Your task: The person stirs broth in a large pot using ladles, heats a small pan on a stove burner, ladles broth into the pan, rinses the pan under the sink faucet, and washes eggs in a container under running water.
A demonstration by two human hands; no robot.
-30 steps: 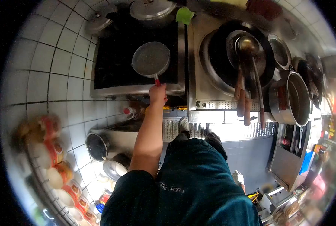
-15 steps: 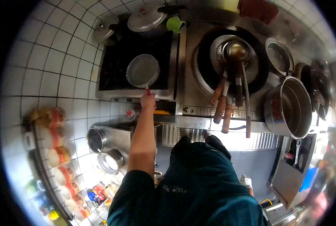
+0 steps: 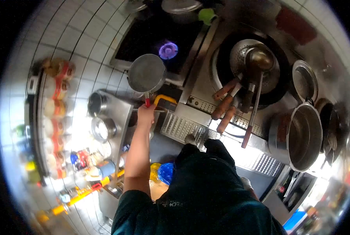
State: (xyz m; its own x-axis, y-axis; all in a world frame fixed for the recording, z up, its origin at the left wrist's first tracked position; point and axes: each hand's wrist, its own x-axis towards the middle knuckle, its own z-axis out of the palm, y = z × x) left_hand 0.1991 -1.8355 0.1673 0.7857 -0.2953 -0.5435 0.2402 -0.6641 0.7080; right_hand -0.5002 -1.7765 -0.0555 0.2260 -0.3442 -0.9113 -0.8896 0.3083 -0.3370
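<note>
My left hand [image 3: 145, 116] is closed around the red handle of a light grey saucepan [image 3: 146, 73]. The pan is held in front of the black stove [image 3: 143, 37], off the burner, where a ring of violet-blue flame [image 3: 168, 51] burns. What the pan holds is hard to make out. Low on the right, beside the dark shirt, a small part of my right hand [image 3: 245, 182] shows in a pale glove. Its fingers are hidden behind the shirt.
A large wok [image 3: 281, 66] to the right holds a perforated strainer and ladles [image 3: 260, 59] whose handles stick out toward me. A deep pot [image 3: 306, 135] stands further right. Metal containers [image 3: 103, 129] and a row of jars [image 3: 54, 127] are on the left.
The saucepan has come off the stove toward me in my left hand, and the burner flame is now visible. The view has turned, and my right hand is more hidden.
</note>
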